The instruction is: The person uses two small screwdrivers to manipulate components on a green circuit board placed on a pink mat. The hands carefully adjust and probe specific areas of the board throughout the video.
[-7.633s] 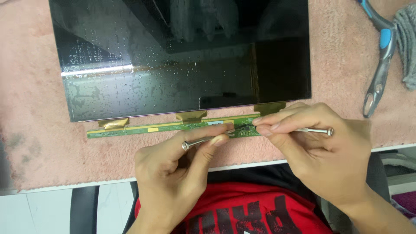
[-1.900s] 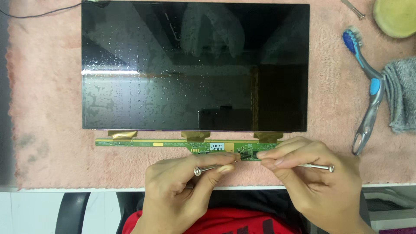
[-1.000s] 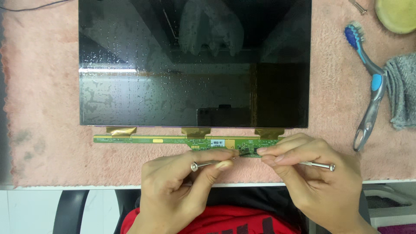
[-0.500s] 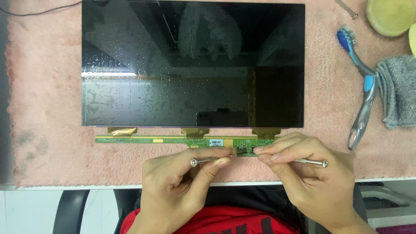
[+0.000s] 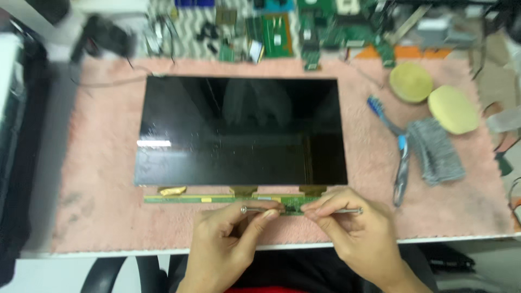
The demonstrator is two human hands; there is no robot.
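Near the front edge of the bench, the left hand [image 5: 228,244] and right hand [image 5: 358,239] are each pinching a slim silver metal tool, left tool [image 5: 260,209] and right tool [image 5: 339,211], their tips meeting on the narrow green circuit strip [image 5: 217,199] that is lying along the near edge of the flat black display panel [image 5: 241,130] on the pink fuzzy mat [image 5: 97,206]. Working this well probably means keeping both grips firm, bracing the fingers on the mat and pressing lightly, since the gold flex tabs [image 5: 242,191] look fragile.

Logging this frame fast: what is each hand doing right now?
Left hand: closed on a thin metal tool at the green circuit strip.
Right hand: closed on a second metal tool.
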